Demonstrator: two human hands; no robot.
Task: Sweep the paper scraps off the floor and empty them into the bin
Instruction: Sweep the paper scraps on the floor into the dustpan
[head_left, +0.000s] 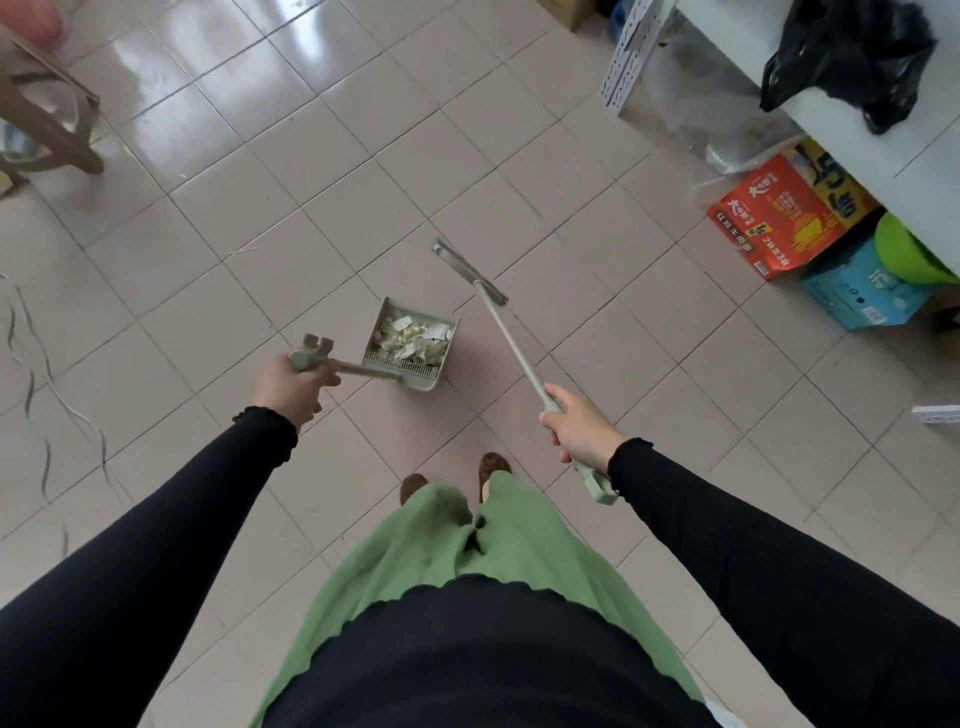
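While left hand (291, 387) fingers clasp the dustpan (422, 382) handle, right hand (582, 428) fingers clasp the broom (511, 338).

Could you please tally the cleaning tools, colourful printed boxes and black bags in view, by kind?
Cleaning tools: 2 (dustpan, broom)
Printed boxes: 2 (red box, blue box)
Black bags: 1 (black bag)
Total: 5
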